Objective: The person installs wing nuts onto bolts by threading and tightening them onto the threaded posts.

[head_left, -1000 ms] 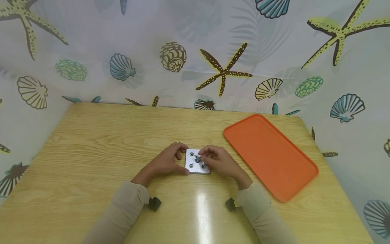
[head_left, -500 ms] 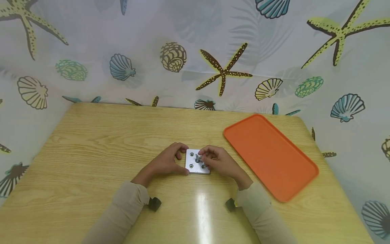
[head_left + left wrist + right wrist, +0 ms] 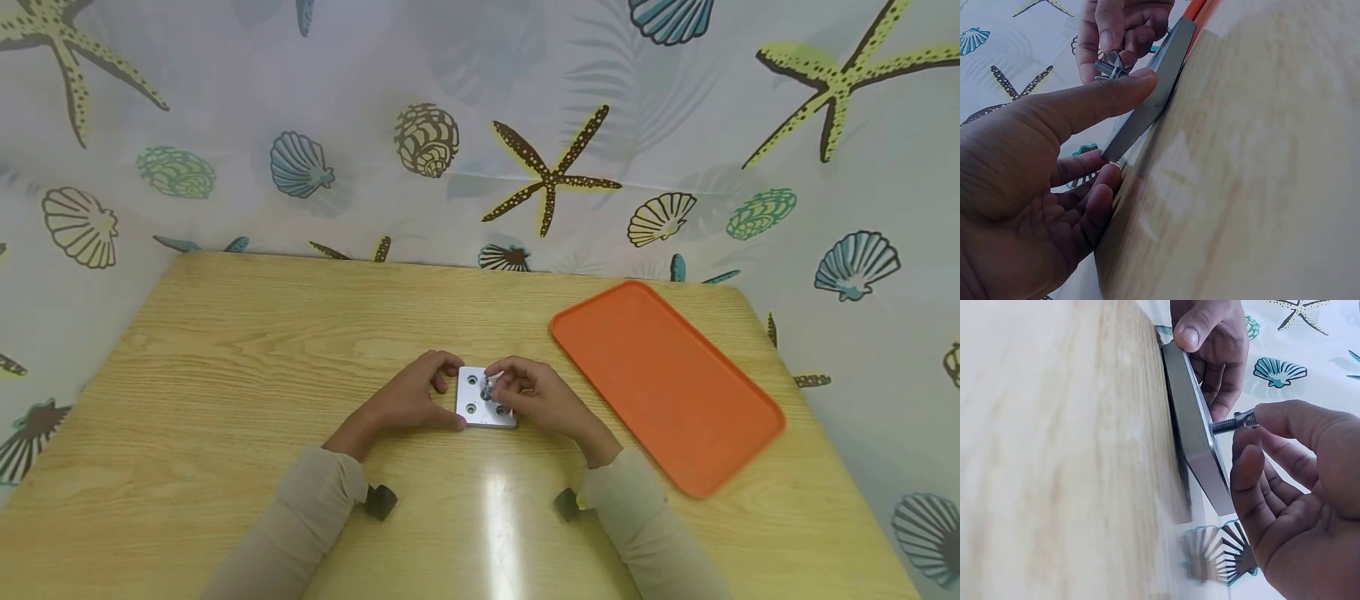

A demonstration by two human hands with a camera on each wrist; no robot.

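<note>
The metal plate (image 3: pixel 486 415) is sitting at the middle of the wooden table (image 3: pixel 300 333), a threaded bolt (image 3: pixel 1224 426) standing up from it, and the right hand (image 3: pixel 547 398) is pinching what seems, half hidden by fingers, a wing nut (image 3: pixel 1246 417) on it. The left hand (image 3: pixel 412 396) is gripping the plate's left side, thumb near, fingers far, while an orange tray (image 3: pixel 667 392) is lying to the right.
</note>
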